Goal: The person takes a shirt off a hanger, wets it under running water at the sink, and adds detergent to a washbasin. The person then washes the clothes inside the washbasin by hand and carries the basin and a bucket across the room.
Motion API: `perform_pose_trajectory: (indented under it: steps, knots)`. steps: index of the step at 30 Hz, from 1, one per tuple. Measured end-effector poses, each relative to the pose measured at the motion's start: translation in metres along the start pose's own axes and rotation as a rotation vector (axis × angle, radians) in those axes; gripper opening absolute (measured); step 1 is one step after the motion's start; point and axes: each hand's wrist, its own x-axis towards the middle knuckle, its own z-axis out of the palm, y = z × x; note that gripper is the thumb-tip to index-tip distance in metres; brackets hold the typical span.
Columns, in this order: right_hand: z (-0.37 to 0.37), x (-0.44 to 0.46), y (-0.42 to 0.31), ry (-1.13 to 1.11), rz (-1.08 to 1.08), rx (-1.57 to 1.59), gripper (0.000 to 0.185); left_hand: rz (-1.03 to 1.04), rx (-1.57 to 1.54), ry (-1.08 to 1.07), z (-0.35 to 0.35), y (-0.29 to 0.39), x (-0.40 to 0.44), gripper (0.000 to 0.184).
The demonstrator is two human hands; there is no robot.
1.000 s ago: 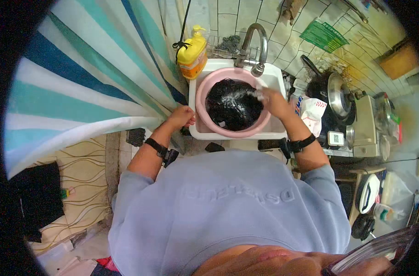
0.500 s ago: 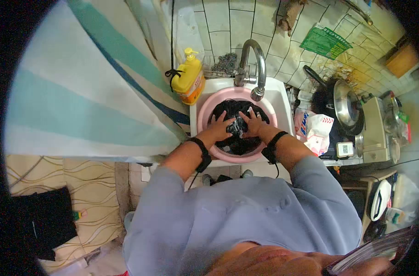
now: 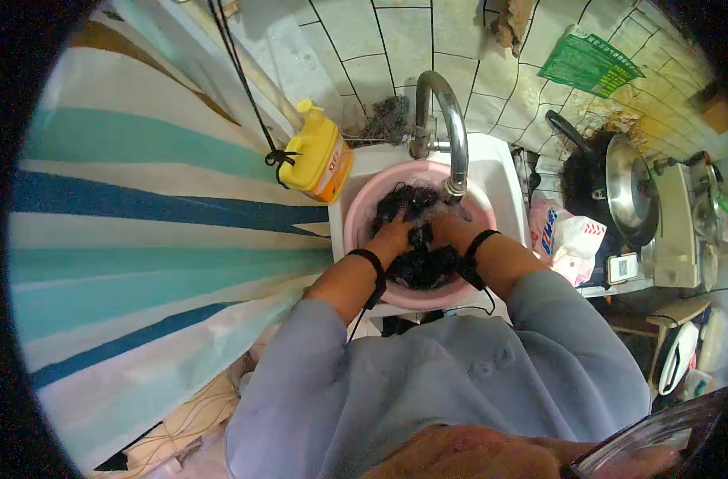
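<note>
A round pink basin (image 3: 353, 227) stands in the white sink (image 3: 503, 172) under the curved metal tap (image 3: 460, 132). Dark wet cloth (image 3: 428, 267) lies in the basin, with some water around it. Both hands are down inside the basin on the cloth. My left hand (image 3: 392, 238) is at the left of the middle, its fingers partly sunk in the dark material. Close beside it, my right hand (image 3: 446, 228) reaches in below the tap spout. The fingertips of both hands are hidden by cloth and water, so their grip cannot be made out.
A yellow pump bottle (image 3: 317, 156) stands at the sink's left rear corner, beside a striped curtain (image 3: 164, 199). Right of the sink are a white-and-pink packet (image 3: 575, 239), a pan with a metal lid (image 3: 629, 188) and a small white device (image 3: 622, 269).
My right hand came down from the basin's right rim and my left hand came in from the sink's left edge. Since half a second ago, the spread fingers have sunk into the cloth.
</note>
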Motion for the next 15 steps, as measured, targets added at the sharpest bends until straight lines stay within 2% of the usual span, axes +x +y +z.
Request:
perform_pose_trajectory:
  steps: [1,3,5,7,8,10,11,13,14,15]
  knots:
    - [0.003,-0.001,0.001,0.001,0.002,0.006,0.093,-0.008,0.015,0.014,0.003,-0.001,0.002,0.075]
    - [-0.01,-0.019,-0.01,0.203,0.03,0.014,0.067,-0.006,0.058,0.046,0.018,-0.01,0.011,0.072]
    - [-0.02,-0.031,-0.015,0.273,0.035,0.054,0.065,0.002,0.102,0.08,0.03,-0.017,0.017,0.069]
    - [-0.026,-0.045,-0.017,0.312,0.023,0.108,0.063,-0.076,-0.02,0.054,0.034,-0.022,0.022,0.061]
    - [-0.028,-0.053,-0.018,0.319,0.014,0.148,0.062,-0.045,-0.014,0.04,0.046,-0.029,0.026,0.061]
    - [-0.032,-0.066,-0.021,0.336,-0.01,0.238,0.06,0.173,-0.061,0.3,0.067,-0.05,0.034,0.054]
    - [-0.036,-0.071,-0.024,0.335,-0.009,0.278,0.059,0.213,-0.056,0.277,0.063,-0.051,0.031,0.054]
    - [-0.044,-0.079,-0.029,0.354,0.024,0.336,0.058,0.151,0.01,0.146,0.044,-0.042,0.016,0.052]
    - [-0.05,-0.075,-0.031,0.154,0.184,0.332,0.055,0.182,0.019,0.129,0.029,-0.028,0.006,0.052]
    - [-0.052,-0.075,-0.031,-0.053,0.335,0.333,0.053,0.08,0.069,0.049,0.011,-0.009,-0.008,0.05]
